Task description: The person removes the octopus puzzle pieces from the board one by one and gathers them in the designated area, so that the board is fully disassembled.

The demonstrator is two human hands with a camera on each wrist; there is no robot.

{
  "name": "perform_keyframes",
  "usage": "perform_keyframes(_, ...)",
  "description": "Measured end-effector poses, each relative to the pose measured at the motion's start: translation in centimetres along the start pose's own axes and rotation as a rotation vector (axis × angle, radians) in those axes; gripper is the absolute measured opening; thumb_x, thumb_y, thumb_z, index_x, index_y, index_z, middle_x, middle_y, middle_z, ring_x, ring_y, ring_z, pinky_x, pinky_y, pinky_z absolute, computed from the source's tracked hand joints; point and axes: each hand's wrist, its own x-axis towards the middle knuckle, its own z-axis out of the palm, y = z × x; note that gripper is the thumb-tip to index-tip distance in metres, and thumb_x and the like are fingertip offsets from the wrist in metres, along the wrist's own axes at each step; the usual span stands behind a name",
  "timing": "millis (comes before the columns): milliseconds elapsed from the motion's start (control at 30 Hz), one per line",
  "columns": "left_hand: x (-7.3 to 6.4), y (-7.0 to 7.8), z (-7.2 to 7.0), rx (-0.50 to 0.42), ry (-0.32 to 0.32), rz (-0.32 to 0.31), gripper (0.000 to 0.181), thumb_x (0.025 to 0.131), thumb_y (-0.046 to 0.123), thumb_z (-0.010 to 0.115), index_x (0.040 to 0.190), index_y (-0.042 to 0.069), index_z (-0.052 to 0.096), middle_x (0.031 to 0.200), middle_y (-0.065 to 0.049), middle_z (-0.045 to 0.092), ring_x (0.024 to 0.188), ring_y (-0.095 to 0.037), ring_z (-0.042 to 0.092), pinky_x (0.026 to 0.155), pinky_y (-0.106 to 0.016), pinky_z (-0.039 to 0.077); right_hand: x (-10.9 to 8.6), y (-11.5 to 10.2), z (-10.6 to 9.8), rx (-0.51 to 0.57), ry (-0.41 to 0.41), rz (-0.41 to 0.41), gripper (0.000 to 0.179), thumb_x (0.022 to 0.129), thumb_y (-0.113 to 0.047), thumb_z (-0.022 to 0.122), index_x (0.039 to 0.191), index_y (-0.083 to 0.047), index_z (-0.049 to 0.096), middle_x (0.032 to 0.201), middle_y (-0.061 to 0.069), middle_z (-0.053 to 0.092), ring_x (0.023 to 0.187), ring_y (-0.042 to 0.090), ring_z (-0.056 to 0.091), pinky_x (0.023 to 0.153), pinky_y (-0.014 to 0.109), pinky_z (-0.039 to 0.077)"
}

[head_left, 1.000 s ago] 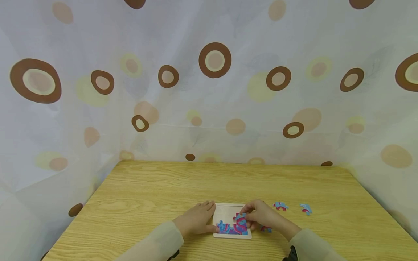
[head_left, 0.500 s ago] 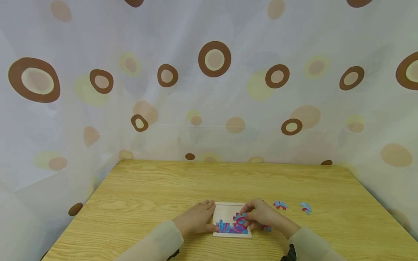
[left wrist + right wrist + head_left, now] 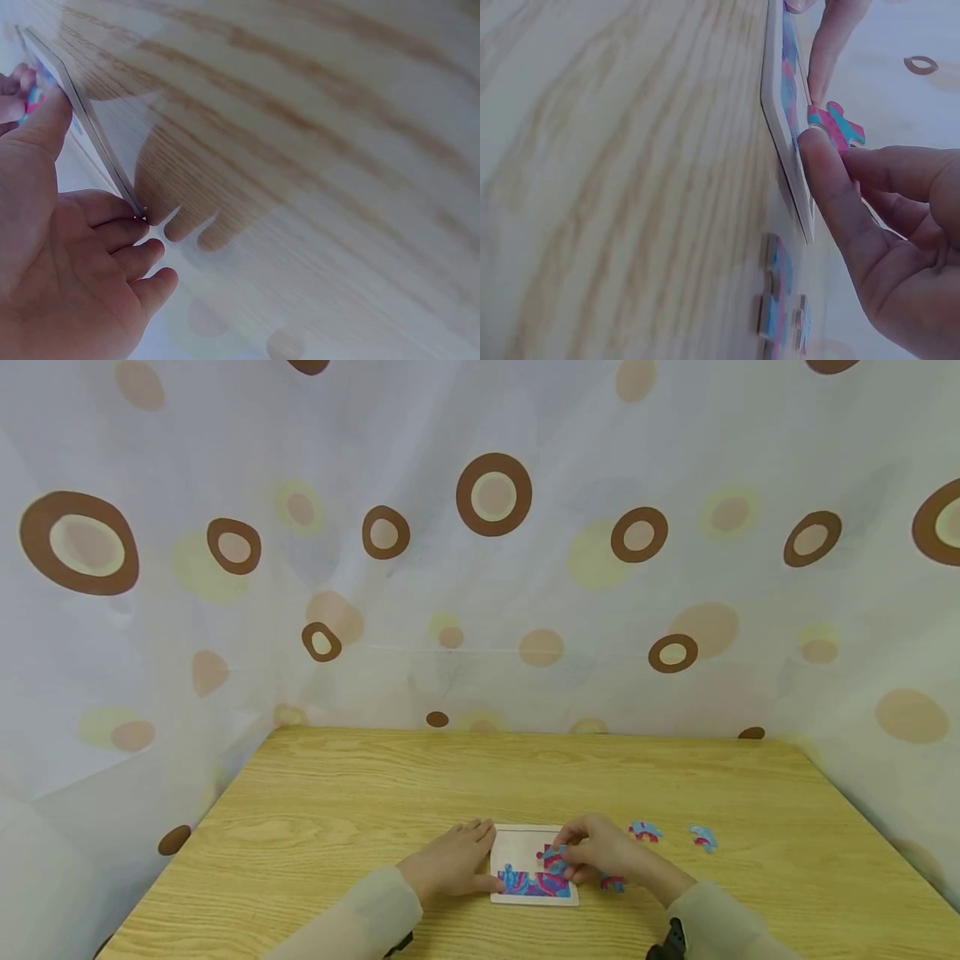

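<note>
A shallow white puzzle tray lies on the table with joined pink, blue and purple puzzle pieces along its near side. At the tray's left edge rests my left hand, thumb over the near-left corner and fingers extended toward the far-left corner. My right hand pinches a blue-and-pink puzzle piece between thumb and fingers, over the right part of the tray. The right wrist view shows that puzzle piece tilted above the tray's rim.
Loose puzzle pieces lie right of the tray: one beside my right wrist, another farther back and a third at the far right. The wooden table is bounded by a spotted curtain behind and at the sides.
The right hand's puzzle piece has moved slightly away from me, showing more of the joined row's right end. The left hand and the loose pieces have stayed put.
</note>
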Motion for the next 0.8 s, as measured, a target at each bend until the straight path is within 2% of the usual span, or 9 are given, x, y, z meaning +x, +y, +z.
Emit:
perform_keyframes(133,0.0,0.0,0.0,0.003,-0.001,0.005,0.080,0.088,0.055,0.049,0.143,0.001,0.030,0.147,-0.012,0.027,0.134,-0.024,0.024,0.108,-0.037,0.022,-0.7,0.3,-1.1,0.054,0.019,-0.041,0.013,0.089,0.002,0.056,0.099,0.010,0.051,0.082,0.012,0.052,0.067,0.023,0.063,0.060,0.032,0.055)
perform_keyframes(267,0.0,0.0,-0.1,0.003,0.000,0.006,0.080,0.088,0.055,0.049,0.143,0.001,0.029,0.147,-0.012,0.027,0.135,-0.024,0.023,0.108,-0.037,0.021,-2.0,1.1,-3.3,0.072,0.044,-0.060,0.015,0.090,-0.002,0.057,0.096,0.010,0.050,0.080,0.011,0.054,0.067,0.022,0.062,0.061,0.031,0.055)
perform_keyframes(567,-0.1,0.1,-0.2,0.002,-0.012,0.007,0.079,0.088,0.054,0.048,0.143,0.001,0.029,0.147,-0.012,0.027,0.135,-0.024,0.023,0.108,-0.037,0.022,-6.8,3.2,-8.9,0.005,0.137,0.051,0.025,0.093,-0.016,0.056,0.100,0.008,0.057,0.081,0.008,0.060,0.073,0.022,0.060,0.065,0.036,0.054)
perform_keyframes(800,-0.3,0.2,-0.4,-0.008,-0.012,0.000,0.079,0.088,0.054,0.049,0.144,0.002,0.028,0.147,-0.012,0.026,0.135,-0.024,0.022,0.108,-0.037,0.021,-10.0,5.0,-12.0,-0.064,0.106,0.084,0.027,0.095,-0.016,0.053,0.099,0.011,0.058,0.076,0.005,0.059,0.065,0.013,0.056,0.058,0.029,0.053)
